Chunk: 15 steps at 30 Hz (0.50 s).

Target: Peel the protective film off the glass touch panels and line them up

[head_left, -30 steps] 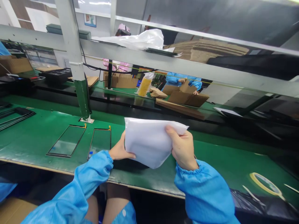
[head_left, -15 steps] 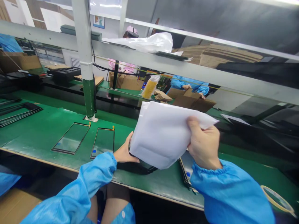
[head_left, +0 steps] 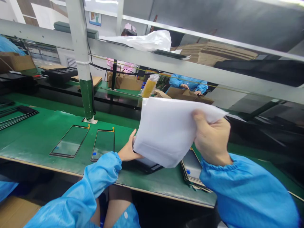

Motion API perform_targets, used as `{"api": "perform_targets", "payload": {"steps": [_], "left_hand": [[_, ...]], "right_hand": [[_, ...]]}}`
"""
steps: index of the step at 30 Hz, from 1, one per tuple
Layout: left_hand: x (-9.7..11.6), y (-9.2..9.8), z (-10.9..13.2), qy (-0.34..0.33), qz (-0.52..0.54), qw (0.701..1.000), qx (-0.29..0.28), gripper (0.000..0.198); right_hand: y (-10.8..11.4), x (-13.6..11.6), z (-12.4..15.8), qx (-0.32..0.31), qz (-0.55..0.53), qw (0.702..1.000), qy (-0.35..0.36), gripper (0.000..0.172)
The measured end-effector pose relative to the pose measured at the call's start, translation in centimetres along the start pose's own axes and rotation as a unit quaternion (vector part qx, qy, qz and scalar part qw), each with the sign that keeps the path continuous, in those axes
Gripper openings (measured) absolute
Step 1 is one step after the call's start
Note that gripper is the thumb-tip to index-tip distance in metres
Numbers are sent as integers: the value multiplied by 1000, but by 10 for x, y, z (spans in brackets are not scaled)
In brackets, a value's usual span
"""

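Note:
My right hand (head_left: 212, 137) pinches the upper right corner of a white, thin, flexible sheet (head_left: 166, 129), thumb in front. The sheet hangs slanted over a black-framed panel (head_left: 149, 165), covering most of it. At the sheet's left edge, my left hand (head_left: 129, 148) grips the panel's side, thumb up and the other fingers partly hidden. To the left, two black-rimmed glass touch panels, one farther (head_left: 70, 141) and one nearer (head_left: 103, 144), lie flat, each with an orange tab and a blue sticker. Beside my right wrist rests a stack of similar panels (head_left: 192, 166).
The green workbench (head_left: 30, 139) has a front edge close to my lap. A post (head_left: 86, 95) rises from it, with a grey beam (head_left: 166, 61) crossing above. Black frames (head_left: 17, 115) lie far left. Across the bench, a co-worker's hands (head_left: 191, 90) handle cardboard.
My right hand has drawn the sheet's corner slightly right and up. More of the black-framed panel shows below the sheet, and more of the right-hand stack is visible. The view has shifted a little.

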State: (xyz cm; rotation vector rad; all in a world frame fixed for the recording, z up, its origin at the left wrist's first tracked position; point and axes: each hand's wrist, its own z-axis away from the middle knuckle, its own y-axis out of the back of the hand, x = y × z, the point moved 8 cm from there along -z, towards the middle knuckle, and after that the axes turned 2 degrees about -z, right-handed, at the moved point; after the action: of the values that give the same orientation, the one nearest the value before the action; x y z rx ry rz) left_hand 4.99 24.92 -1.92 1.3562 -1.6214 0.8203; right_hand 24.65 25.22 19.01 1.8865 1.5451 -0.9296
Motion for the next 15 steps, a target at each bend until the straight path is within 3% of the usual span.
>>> {"api": "perform_targets", "payload": {"steps": [8,12,15], "left_hand": [[-1,7,-3,47,-42,998,4,122],[-6,12,-6,66,-70,995,18,113],[-4,15,-10,74,-101,992,35,106]], "right_hand": [[-12,-35,-23,-50,-19,998,27,36],[-10,-51,-37,-18,-51,997,52,30],[-9,-60,-46,-10,-18,999,29,23]]}}
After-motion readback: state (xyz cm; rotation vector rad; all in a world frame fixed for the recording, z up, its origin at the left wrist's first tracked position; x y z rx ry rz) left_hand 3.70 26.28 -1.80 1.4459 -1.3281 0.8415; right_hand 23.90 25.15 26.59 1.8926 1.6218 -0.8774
